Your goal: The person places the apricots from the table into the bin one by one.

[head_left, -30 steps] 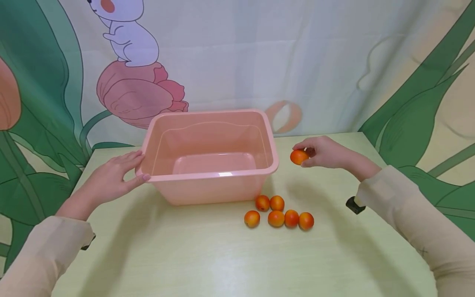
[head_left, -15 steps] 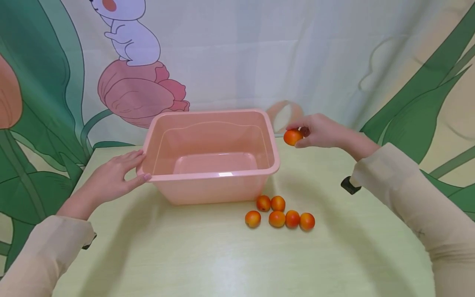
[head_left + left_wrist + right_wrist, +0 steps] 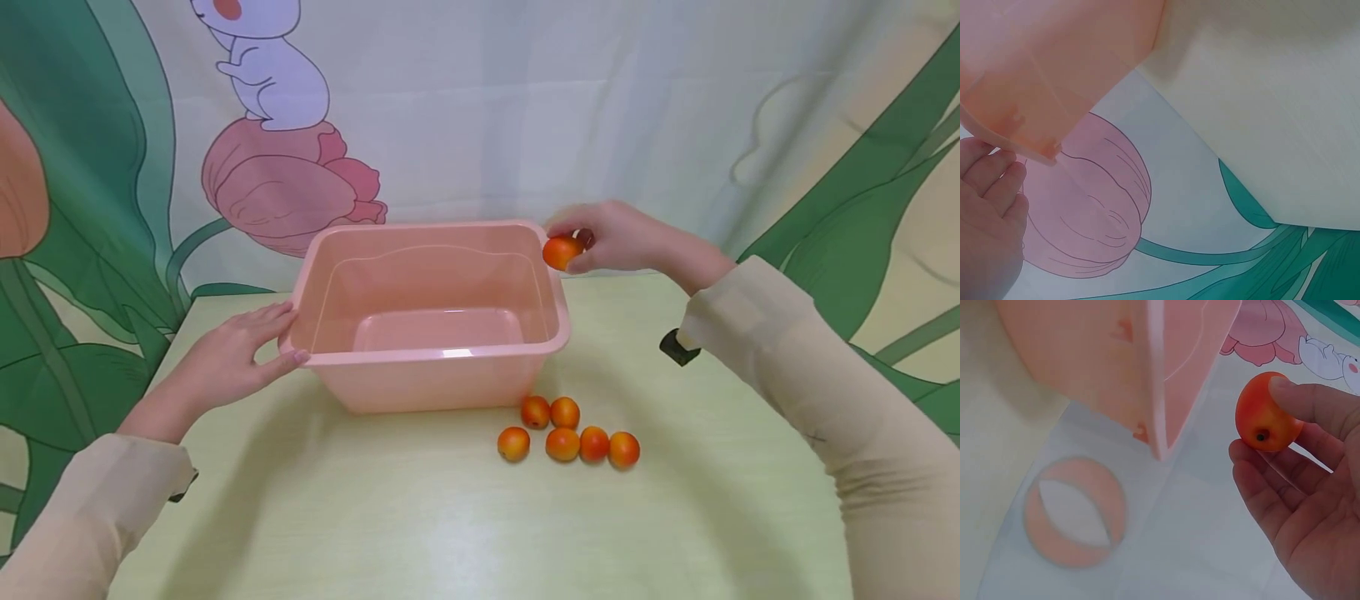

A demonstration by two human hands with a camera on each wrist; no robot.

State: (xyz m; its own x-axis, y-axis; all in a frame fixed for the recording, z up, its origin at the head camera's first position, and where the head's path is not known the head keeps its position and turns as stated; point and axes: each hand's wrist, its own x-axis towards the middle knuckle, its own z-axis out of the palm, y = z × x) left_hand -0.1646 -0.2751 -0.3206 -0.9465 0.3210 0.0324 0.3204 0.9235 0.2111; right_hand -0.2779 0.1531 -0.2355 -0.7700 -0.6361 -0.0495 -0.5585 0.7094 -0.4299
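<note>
A pink plastic tub (image 3: pixel 420 379) stands on the table. My left hand (image 3: pixel 221 362) rests on its near left corner, thumb along the front rim and fairly straight fingers at the left side; in the left wrist view the fingers (image 3: pixel 997 175) touch the rim. My right hand (image 3: pixel 618 237) pinches a small orange-red oval fruit (image 3: pixel 561 252) between thumb and fingers, and the fruit overlaps the tub's far right rim in the head view. The right wrist view shows a dark stem spot on this fruit (image 3: pixel 1266 409). Nothing shows inside the tub.
Several similar orange-red fruits (image 3: pixel 562 444) lie on the pale table (image 3: pixel 420 517) by the tub's near right corner. Behind the tub hangs a printed cloth (image 3: pixel 480 125) with flowers, leaves and a white animal.
My right hand has lifted and moved left with the fruit, from beside the tub to its far right rim. The left hand keeps its place on the tub.
</note>
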